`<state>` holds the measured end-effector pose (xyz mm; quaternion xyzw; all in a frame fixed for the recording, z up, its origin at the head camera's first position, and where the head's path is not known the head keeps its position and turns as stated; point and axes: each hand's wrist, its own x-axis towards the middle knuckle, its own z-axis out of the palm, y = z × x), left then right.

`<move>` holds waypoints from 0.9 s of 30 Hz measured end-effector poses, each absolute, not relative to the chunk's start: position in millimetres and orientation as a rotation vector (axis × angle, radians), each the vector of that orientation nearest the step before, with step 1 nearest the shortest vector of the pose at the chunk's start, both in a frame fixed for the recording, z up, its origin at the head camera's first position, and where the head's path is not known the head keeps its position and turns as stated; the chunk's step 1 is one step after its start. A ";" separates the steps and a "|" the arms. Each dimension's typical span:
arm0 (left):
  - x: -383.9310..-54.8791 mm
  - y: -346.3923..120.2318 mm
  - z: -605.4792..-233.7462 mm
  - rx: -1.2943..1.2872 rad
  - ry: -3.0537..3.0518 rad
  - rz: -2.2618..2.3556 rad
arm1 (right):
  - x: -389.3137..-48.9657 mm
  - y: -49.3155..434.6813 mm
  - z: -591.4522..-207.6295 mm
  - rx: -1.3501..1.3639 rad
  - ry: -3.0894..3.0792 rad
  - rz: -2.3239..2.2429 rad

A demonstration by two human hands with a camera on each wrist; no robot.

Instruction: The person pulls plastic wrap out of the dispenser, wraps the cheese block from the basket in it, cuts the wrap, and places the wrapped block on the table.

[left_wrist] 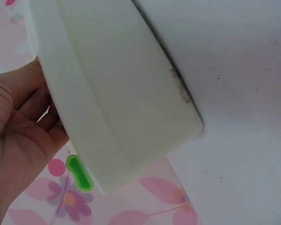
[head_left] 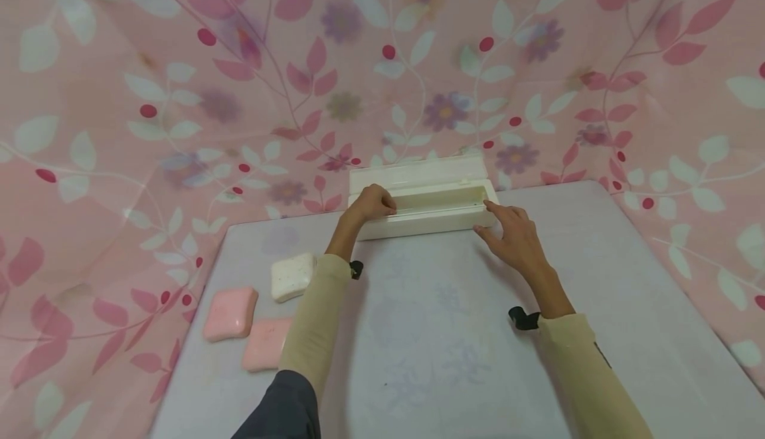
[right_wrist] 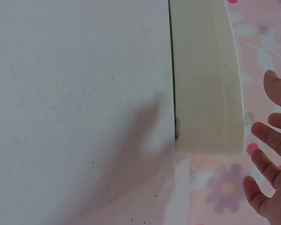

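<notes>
Broadly, a pink floral backdrop (head_left: 382,47) rose behind the white box (head_left: 424,224) and spread beyond both its ends. A pale table (head_left: 418,333) stretched out in front of the box, which sat at the table's far edge. Two beige sleeves (head_left: 588,359) reached toward the box from the near side, and dark cloth (head_left: 283,406) covered part of the left one. The box itself was long and narrow, hollow at the top, with its lid (head_left: 418,172) raised along the back.

At the box's left end was the left hand (head_left: 372,205), its fingers bent over the front rim; I could not tell whether it grasped the wall or something inside. By the right end, the right hand (head_left: 515,240) held nothing, its fingers spread and loose; whether a fingertip met the rim was unclear.

Left of the box and nearer than it lay two pink bars (head_left: 230,314), one partly behind the sleeve, and a speckled white bar (head_left: 292,277). Smaller, a black wrist piece (head_left: 524,319) sat in front of the box's right end. A dark smudge (left_wrist: 180,86) marked the box's lower edge, and a small green piece (left_wrist: 79,173) showed beside the box in the left wrist view.
</notes>
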<state>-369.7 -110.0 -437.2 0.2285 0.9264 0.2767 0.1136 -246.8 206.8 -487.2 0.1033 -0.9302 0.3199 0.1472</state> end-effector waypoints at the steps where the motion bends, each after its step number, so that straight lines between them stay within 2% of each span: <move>1: -369.8 -109.7 -438.3 0.658 2.732 0.825 | -247.2 206.4 -487.3 0.297 -2.674 0.922; 15: -364.7 -106.5 -450.7 0.654 2.836 0.813 | -259.8 200.4 -481.1 0.367 -2.651 0.890; 27: -357.6 -105.4 -452.5 0.773 2.963 0.789 | -299.3 189.3 -466.7 0.483 -2.689 0.825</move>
